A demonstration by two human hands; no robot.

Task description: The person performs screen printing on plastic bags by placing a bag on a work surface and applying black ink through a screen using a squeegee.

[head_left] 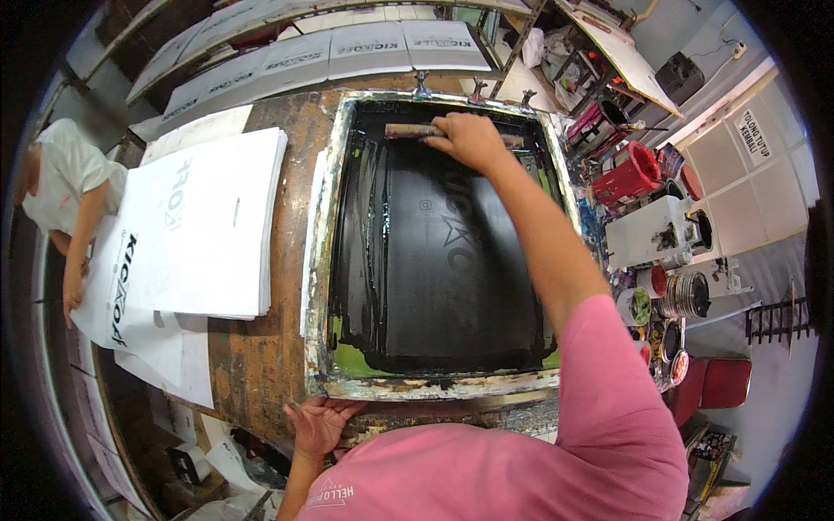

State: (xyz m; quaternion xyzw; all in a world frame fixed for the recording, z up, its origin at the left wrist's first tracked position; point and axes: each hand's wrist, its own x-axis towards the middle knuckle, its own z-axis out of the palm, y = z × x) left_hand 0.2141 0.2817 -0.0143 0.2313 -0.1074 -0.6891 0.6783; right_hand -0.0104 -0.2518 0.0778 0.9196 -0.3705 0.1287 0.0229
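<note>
My right hand (470, 141) grips a wooden-handled squeegee (405, 131) at the far end of a printing screen (417, 286). Black ink coats most of the mesh, with green showing along its edges. A faint star and lettering are visible through the ink. The paint-spattered screen frame (318, 304) lies flat on the table. Below its near left corner is my left hand (320, 425), fingers spread and palm turned up, with nothing in it. To the left lies a thick stack of white sheets (221, 226).
A co-worker (74, 187) at the left touches a printed sheet (113, 286). Clamps (477, 89) stand along the frame's far edge. Printed sheets lie on a rack (369, 48) behind. Ink tubs, including a red bucket (630, 169), crowd the right, near a red chair (725, 382).
</note>
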